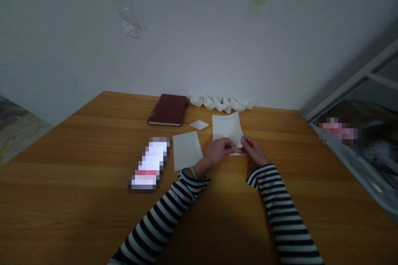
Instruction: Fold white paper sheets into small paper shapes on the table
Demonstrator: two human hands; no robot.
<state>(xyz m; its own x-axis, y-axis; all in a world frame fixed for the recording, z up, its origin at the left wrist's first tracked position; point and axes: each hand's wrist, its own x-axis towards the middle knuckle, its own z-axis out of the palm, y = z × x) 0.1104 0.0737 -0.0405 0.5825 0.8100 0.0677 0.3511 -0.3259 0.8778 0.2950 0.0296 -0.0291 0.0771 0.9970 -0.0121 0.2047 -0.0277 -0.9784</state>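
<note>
A white sheet of paper (226,127) is between my two hands, its near edge lifted and bent a little. My left hand (219,151) pinches the near edge from the left, fingertips partly hidden. At the near right corner, my right hand (253,150) grips the same sheet between thumb and fingers. More paper seems to lie beneath it. Left of my hands rests another white sheet (186,151) with faint print along one side. Just beyond that lies a small folded paper boat (199,124), flat and diamond-shaped.
Several folded paper boats (217,103) stand in a row against the wall. A dark red notebook (168,109) lies at the back left. A phone (151,163), blurred out, lies nearer on the left. A metal-framed shelf (351,78) stands beyond the table's right edge.
</note>
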